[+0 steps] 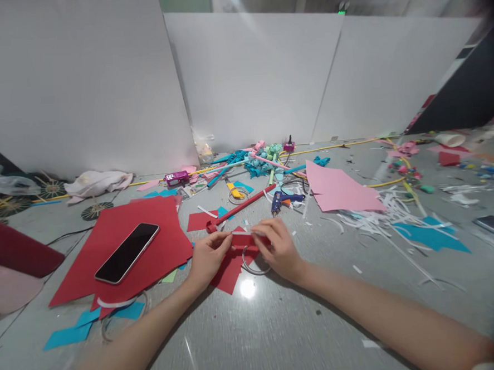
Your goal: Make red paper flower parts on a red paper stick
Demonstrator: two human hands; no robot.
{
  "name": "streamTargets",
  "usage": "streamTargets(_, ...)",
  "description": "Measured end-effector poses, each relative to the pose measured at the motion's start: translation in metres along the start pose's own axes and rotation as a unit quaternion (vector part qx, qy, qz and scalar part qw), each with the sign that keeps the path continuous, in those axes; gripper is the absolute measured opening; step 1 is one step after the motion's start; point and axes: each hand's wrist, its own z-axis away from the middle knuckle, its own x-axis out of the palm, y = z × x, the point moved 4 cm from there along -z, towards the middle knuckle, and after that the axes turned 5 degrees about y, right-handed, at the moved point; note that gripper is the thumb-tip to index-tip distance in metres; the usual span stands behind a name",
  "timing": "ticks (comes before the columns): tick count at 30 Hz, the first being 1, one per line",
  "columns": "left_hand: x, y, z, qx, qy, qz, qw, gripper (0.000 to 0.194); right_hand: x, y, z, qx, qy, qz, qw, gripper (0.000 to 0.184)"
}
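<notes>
My left hand [211, 255] pinches the left end of a small red paper strip [242, 239] that has a pale edge along its top. At the strip's other end, the fingers of my right hand [279, 250] are closed on it. Beneath both hands lies a piece of red paper [226, 275] on the grey floor. A ring of pale tape [255, 272] is partly hidden by my right hand. Just beyond them are a red paper stem [242, 207] with a curled end and a blue glue gun [286, 199].
A phone [128, 252] rests on large red sheets [174, 228] at left. Pink paper [341, 187] and white paper scraps [374, 216] spread to the right. Paper flowers [262, 160] lie near the white wall panels [257, 78]. A yellow cable [328, 146] runs along the back.
</notes>
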Motion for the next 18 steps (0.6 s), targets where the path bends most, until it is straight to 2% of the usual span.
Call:
streamTargets(2,0.0,0.0,0.001,0.005,-0.005,0.0,1.0,0.032,-0.001,-0.011,0.006,-0.077,-0.02,0.014,0.997,0.023)
streamTargets(5,0.0,0.002,0.002,0.017,0.001,-0.005,1.0,0.03,-0.005,-0.02,0.011,-0.145,0.003,0.079,0.986,0.029)
streamTargets(8,0.0,0.004,0.004,0.019,0.025,-0.012,0.999,0.027,-0.001,-0.024,0.011,-0.186,-0.053,0.046,0.98,0.033)
streamTargets(11,0.006,0.008,0.009,-0.014,0.015,0.024,1.0,0.029,0.007,-0.021,0.008,-0.146,-0.114,0.003,0.983,0.038)
streamTargets(14,0.013,0.013,0.017,-0.03,0.002,0.054,0.998,0.031,0.012,-0.013,0.007,-0.091,-0.121,-0.015,0.988,0.039)
streamTargets(18,0.015,0.015,0.022,-0.021,0.013,0.047,0.999,0.032,0.014,-0.008,0.011,-0.068,-0.112,-0.039,0.991,0.035)
